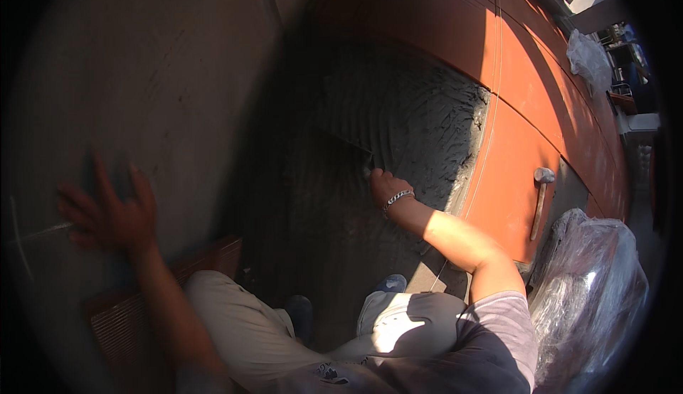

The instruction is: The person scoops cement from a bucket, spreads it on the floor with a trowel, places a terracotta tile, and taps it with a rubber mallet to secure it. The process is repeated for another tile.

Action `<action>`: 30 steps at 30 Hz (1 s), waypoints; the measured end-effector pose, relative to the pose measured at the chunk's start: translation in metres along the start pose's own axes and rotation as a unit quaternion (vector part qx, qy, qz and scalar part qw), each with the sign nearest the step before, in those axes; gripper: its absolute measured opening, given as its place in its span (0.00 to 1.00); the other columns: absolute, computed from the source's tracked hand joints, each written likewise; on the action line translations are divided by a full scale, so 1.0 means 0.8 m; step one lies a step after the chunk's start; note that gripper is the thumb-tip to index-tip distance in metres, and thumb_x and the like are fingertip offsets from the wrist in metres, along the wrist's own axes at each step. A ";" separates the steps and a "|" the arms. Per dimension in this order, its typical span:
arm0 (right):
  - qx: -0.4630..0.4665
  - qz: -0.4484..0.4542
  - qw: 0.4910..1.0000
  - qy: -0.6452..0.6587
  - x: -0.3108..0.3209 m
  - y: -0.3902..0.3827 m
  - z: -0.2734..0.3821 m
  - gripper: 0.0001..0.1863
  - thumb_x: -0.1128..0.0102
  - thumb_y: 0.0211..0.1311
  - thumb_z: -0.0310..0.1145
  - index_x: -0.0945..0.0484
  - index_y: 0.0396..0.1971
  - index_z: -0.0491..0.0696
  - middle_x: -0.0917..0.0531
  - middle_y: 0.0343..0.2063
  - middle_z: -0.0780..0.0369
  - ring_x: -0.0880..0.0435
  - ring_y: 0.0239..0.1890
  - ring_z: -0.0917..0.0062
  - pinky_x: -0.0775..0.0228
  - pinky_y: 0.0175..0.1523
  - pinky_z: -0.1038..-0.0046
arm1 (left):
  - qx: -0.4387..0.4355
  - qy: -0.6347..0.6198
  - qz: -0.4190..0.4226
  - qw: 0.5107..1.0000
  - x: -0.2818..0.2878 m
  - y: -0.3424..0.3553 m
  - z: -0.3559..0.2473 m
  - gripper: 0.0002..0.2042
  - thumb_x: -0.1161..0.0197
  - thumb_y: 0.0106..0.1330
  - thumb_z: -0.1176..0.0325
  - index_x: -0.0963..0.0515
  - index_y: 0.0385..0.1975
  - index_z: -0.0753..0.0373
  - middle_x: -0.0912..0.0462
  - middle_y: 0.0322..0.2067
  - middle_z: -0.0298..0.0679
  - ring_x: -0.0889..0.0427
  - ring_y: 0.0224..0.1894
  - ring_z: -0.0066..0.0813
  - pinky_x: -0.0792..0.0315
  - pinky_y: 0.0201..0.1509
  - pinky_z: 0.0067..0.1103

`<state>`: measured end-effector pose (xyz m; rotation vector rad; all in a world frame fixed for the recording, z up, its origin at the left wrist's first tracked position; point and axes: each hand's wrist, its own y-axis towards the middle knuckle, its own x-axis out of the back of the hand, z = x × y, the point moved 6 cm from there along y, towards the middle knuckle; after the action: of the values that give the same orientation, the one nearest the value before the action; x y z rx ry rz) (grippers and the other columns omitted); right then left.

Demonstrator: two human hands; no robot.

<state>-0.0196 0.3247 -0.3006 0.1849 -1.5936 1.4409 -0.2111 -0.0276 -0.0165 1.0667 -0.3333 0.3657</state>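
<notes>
I log 1 L hand (114,216), spread on flat grey wall (156,74); 1 R hand (388,187), gripping 1 straight-edged trowel (368,167) at dk-grey mortar (430,120).

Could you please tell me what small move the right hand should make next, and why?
Perhaps sweep the trowel over the mortar beside the orange tiles: the right hand grips it, and the mortar there looks rougher than the ridged part nearer the hand.

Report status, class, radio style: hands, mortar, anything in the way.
Left hand open against wall. Right hand gripping shadowed trowel. Mortar spread, ridged in places. Mallet on red tile, clear of mortar.
</notes>
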 end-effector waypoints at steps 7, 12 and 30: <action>0.129 0.065 0.989 -0.037 -0.116 -0.113 0.004 0.13 0.49 0.63 0.28 0.31 0.46 0.41 0.19 0.44 0.45 0.15 0.44 0.51 0.21 0.44 0.55 | 0.005 -0.024 0.028 0.999 0.000 -0.001 0.002 0.30 0.42 0.61 0.37 0.31 0.64 0.33 0.44 0.72 0.48 0.48 0.73 0.57 0.54 0.61 0.66; 0.121 0.102 0.986 -0.054 -0.145 -0.163 -0.018 0.15 0.47 0.62 0.29 0.31 0.47 0.42 0.19 0.44 0.47 0.14 0.42 0.51 0.21 0.43 0.56 | -0.013 -0.083 0.034 0.996 0.022 0.006 0.000 0.25 0.44 0.66 0.42 0.27 0.62 0.39 0.40 0.70 0.43 0.47 0.73 0.55 0.51 0.64 0.63; 0.176 -0.077 0.981 0.033 -0.194 -0.238 -0.068 0.09 0.50 0.63 0.31 0.27 0.40 0.44 0.18 0.31 0.53 0.13 0.34 0.58 0.21 0.34 0.58 | -0.033 -0.436 0.019 0.899 0.124 0.073 -0.036 0.15 0.44 0.73 0.69 0.26 0.56 0.67 0.33 0.65 0.52 0.37 0.70 0.45 0.36 0.70 0.37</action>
<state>0.2176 0.2432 -0.2853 0.4509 -1.2327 1.5790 -0.1466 0.0364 0.0597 1.1097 -1.1598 -0.1198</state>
